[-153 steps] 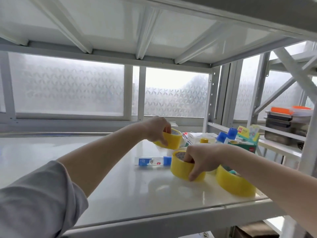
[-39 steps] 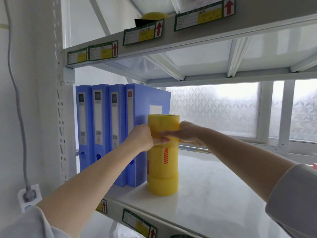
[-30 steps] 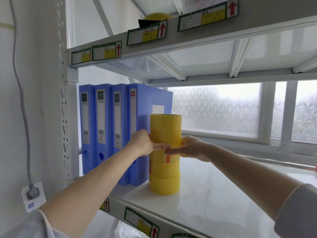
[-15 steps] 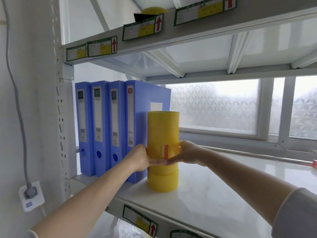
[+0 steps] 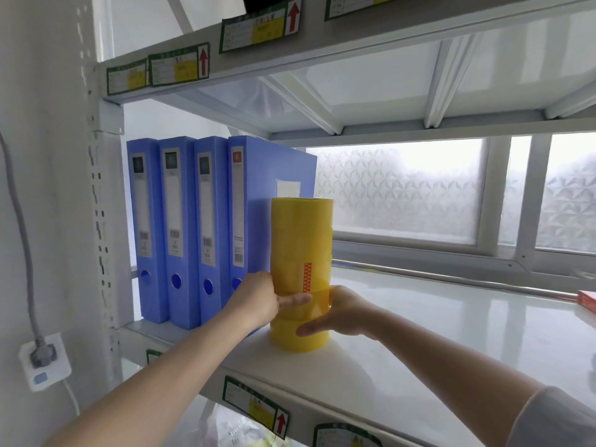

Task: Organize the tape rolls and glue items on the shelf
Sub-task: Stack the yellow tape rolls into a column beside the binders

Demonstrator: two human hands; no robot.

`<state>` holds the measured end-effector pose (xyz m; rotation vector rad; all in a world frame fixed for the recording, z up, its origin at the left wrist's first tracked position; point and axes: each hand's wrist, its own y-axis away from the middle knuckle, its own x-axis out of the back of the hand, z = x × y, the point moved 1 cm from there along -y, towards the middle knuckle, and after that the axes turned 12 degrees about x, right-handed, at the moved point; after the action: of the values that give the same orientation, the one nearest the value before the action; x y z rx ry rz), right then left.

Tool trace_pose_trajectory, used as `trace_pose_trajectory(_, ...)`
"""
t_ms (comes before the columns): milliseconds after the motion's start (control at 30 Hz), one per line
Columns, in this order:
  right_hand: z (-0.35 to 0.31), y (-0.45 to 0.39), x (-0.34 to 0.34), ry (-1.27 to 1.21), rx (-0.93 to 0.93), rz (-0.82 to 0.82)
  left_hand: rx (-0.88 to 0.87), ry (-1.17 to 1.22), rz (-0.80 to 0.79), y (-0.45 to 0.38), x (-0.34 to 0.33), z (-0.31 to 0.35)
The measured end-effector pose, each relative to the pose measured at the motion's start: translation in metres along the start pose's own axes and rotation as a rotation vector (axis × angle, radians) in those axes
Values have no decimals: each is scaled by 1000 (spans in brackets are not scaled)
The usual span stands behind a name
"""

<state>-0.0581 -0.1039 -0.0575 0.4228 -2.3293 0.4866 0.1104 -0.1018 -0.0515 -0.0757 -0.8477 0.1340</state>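
A tall stack of yellow tape rolls (image 5: 301, 243) stands upright on the white shelf (image 5: 451, 346), right beside the blue binders. My left hand (image 5: 258, 301) grips the stack's lower left side, thumb across the front. My right hand (image 5: 342, 312) cups its lower right side, thumb lying over the bottom roll. A red strip marks one roll's front. No glue items show in this view.
Several blue binders (image 5: 193, 227) stand upright at the shelf's left end against the post (image 5: 103, 221). An upper shelf (image 5: 354, 37) with labels hangs overhead. A red box edge (image 5: 586, 300) shows at far right. A wall socket (image 5: 43, 359) sits low left.
Both hands have slid down the stack from its middle to its lowest rolls. The stack stays in place beside the binders.
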Motion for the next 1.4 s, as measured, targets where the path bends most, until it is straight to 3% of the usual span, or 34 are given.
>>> trace_pose_trajectory(367, 4, -5, -3, 80, -60, 62, 70, -61, -170, -6, -4, -21)
trace_pose_trajectory(567, 0, -1, -2, 76, -80, 29, -5, -68, -194, 3, -5, -13)
trace_pose_trajectory(833, -6, 4, -2, 54, -75, -1, 24, -118, -173, 6, -4, -15)
trace_pose_trajectory(1000, -30, 18, 12, 283, -20, -180, 131, -296, -104, 19, 7, -7)
trace_pose_trajectory(1067, -36, 32, 29, 434, -89, -225, 141, -430, -168, 30, 17, 2)
trace_pose_trajectory(1233, -34, 85, 90, 756, -196, -430, -32, -681, -407, 75, 11, 64)
trace_pose_trajectory(1400, -40, 172, 165, 820, -321, -427, -322, -748, -486, 119, -40, 155)
